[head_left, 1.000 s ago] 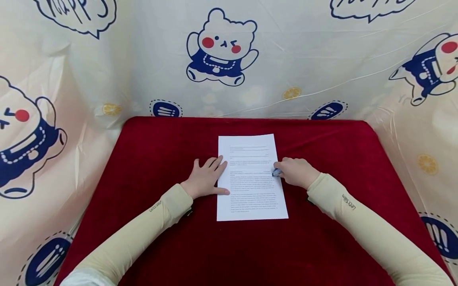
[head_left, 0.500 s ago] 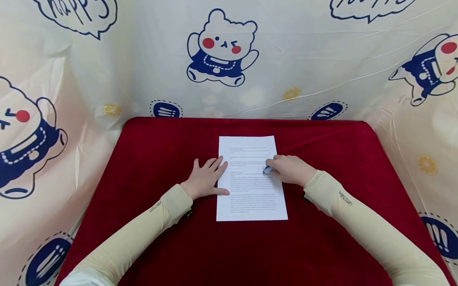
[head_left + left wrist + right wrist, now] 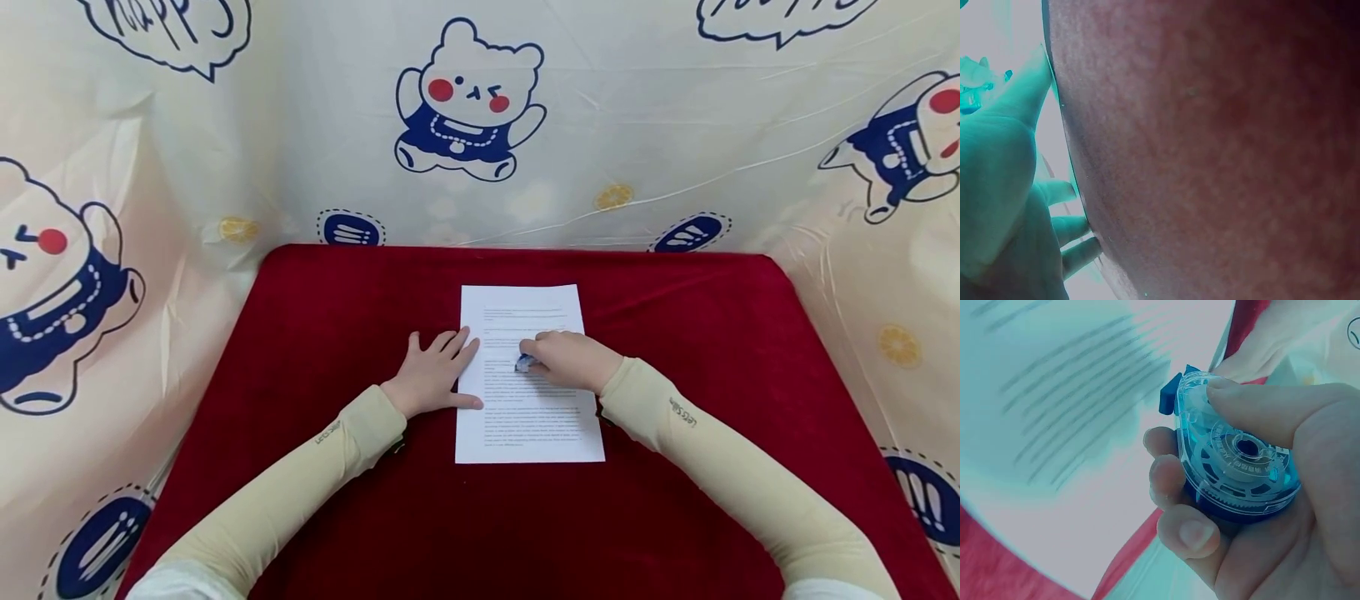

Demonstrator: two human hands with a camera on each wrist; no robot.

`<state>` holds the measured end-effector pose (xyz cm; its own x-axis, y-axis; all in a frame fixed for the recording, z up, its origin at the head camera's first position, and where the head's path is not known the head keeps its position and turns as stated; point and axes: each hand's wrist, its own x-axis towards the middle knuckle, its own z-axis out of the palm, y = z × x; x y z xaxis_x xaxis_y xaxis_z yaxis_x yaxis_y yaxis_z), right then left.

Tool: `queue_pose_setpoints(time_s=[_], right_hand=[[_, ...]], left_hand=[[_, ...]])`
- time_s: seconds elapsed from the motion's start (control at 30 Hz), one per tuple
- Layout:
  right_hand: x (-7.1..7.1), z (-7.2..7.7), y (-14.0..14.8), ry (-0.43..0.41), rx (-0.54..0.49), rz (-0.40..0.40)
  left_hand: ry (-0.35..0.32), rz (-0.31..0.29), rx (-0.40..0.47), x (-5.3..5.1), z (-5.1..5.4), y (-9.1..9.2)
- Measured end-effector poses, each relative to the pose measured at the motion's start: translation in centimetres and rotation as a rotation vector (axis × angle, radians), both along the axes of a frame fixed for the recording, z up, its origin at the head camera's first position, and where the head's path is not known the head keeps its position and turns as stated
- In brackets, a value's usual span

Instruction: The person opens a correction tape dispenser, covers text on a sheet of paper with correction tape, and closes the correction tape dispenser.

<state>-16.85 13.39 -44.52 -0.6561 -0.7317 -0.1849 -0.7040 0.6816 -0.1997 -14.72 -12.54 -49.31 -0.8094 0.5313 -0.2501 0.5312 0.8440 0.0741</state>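
Some print (image 3: 528,426) hidden: right fingers (image 3: 1187,530) grasp tape dispenser (image 3: 1225,465); left fingers (image 3: 466,354) splayed partly over paper (image 3: 517,297).

In the head view's centre, the print (image 3: 531,425) on the paper (image 3: 517,297) is too small to read; the right hand (image 3: 573,360) hides part of it and most of the tape (image 3: 523,363). The left hand (image 3: 431,375) covers some of the paper's left edge. The bottom edge cuts both sleeves (image 3: 300,483), the top edge two speech bubbles (image 3: 168,37), the side edges two bears (image 3: 63,304). In the left wrist view, a dark surface (image 3: 1210,156) at right is too blurred to name
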Motion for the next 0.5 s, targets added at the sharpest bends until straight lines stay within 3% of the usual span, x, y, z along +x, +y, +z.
queue_pose_setpoints(time_s=[0.5], right_hand=[[0.0, -1.1, -3.6, -0.022, -0.038, 0.059]], left_hand=[[0.007, -0.002, 0.029, -0.1, -0.6, -0.2]])
